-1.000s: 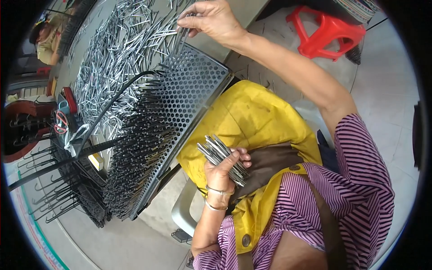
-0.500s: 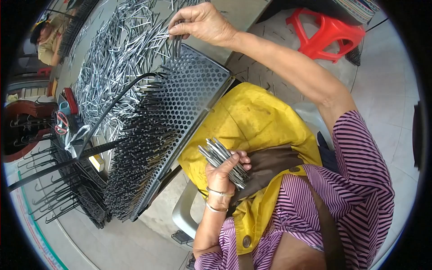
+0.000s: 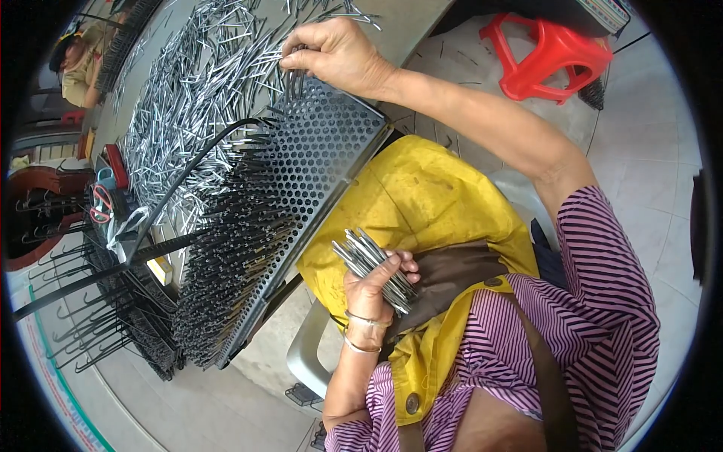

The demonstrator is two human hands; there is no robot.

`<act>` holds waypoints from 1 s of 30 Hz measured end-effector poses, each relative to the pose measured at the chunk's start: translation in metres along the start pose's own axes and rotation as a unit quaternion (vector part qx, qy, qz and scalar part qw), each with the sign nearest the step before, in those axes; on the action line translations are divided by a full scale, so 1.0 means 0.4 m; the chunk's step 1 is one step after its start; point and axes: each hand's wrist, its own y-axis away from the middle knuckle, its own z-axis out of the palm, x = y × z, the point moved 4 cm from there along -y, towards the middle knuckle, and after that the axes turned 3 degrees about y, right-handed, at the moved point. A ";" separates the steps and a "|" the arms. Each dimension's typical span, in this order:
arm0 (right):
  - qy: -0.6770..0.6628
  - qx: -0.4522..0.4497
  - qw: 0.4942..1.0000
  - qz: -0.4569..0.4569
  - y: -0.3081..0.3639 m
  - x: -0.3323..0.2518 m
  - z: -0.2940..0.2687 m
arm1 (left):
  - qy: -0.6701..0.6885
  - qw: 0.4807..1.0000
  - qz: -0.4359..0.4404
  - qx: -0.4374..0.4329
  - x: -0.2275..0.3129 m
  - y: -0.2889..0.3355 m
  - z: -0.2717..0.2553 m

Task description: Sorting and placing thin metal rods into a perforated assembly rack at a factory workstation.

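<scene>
Right hand (image 3: 340, 58), 12 o'clock: fingertips pinch a few thin rods (image 3: 290, 85) at perforated rack (image 3: 331, 124), 11 o'clock. Left hand (image 3: 367, 292), 6 o'clock, closed round bundle of metal rods (image 3: 366, 260). Risk: crooked pinch could make rods miss holes; slack left fist could spill bundle.

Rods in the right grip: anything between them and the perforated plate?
Nothing visible. The rods in the right grip overlap the perforated plate at its upper end; contact unclear. Packed black rods stand to the lower left.
</scene>
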 end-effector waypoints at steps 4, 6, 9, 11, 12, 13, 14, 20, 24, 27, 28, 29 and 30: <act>0.009 -0.020 1.000 -0.013 -0.005 -0.006 -0.001 | 0.001 1.000 0.005 0.003 0.000 0.003 -0.001; 0.009 -0.048 0.998 -0.043 -0.012 -0.004 0.009 | 0.001 1.000 0.003 0.004 0.001 0.001 -0.001; 0.077 -0.086 0.985 -0.132 -0.030 -0.030 0.039 | 0.000 1.000 0.004 0.005 -0.001 0.003 0.000; 0.121 -0.158 0.976 -0.084 -0.041 -0.035 0.063 | 0.021 1.000 0.008 -0.004 -0.001 0.004 -0.001; 0.149 -0.174 0.970 -0.087 -0.048 -0.043 0.074 | 0.021 1.000 0.009 -0.003 -0.001 0.004 -0.004; 0.148 -0.174 0.970 -0.087 -0.052 -0.045 0.087 | 0.020 1.000 0.009 -0.002 -0.001 0.004 -0.007; 0.174 -0.193 0.963 -0.068 -0.057 -0.041 0.096 | 0.017 1.000 0.009 -0.004 -0.001 0.003 -0.006; 0.242 -0.220 0.944 -0.048 -0.067 -0.034 0.112 | 0.023 1.000 0.007 -0.015 0.002 0.005 -0.003; 0.230 -0.213 0.949 -0.037 -0.065 -0.032 0.109 | 0.011 1.000 0.008 -0.016 0.001 0.007 -0.002; 0.206 -0.181 0.961 -0.037 -0.055 -0.035 0.096 | 0.016 0.999 -0.002 -0.030 -0.002 0.012 0.005; 0.205 -0.182 0.961 -0.037 -0.049 -0.027 0.095 | 0.036 0.998 -0.018 -0.040 -0.003 0.017 0.016; 0.189 -0.150 0.969 -0.058 -0.046 -0.026 0.086 | 0.056 0.997 -0.034 -0.051 -0.006 0.020 0.024; 0.173 -0.117 0.975 -0.079 -0.042 -0.026 0.078 | 0.056 0.997 -0.034 -0.050 -0.007 0.020 0.025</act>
